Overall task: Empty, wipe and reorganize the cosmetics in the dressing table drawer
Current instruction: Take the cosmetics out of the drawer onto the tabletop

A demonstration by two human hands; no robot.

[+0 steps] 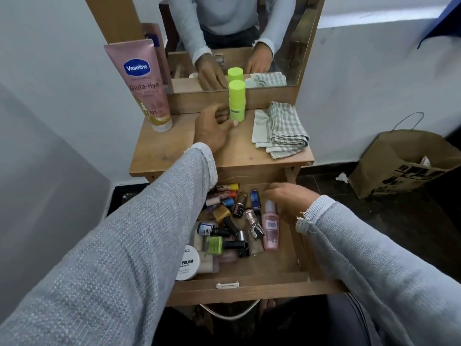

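Green bottle stands touching the left hand's loose grip.

"vaseline gluta-hya" on pink tube, "polish" on white jar

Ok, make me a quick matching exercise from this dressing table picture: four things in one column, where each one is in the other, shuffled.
Things:
1. Vaseline tube
2. green bottle
3. checked cloth
4. pink spray bottle

Places:
A. lying in the open drawer
B. folded on the tabletop's right side
C. upright at the tabletop's left, by the mirror frame
D. upright mid-tabletop, at the left hand's fingers

Pairs: 1-C, 2-D, 3-B, 4-A
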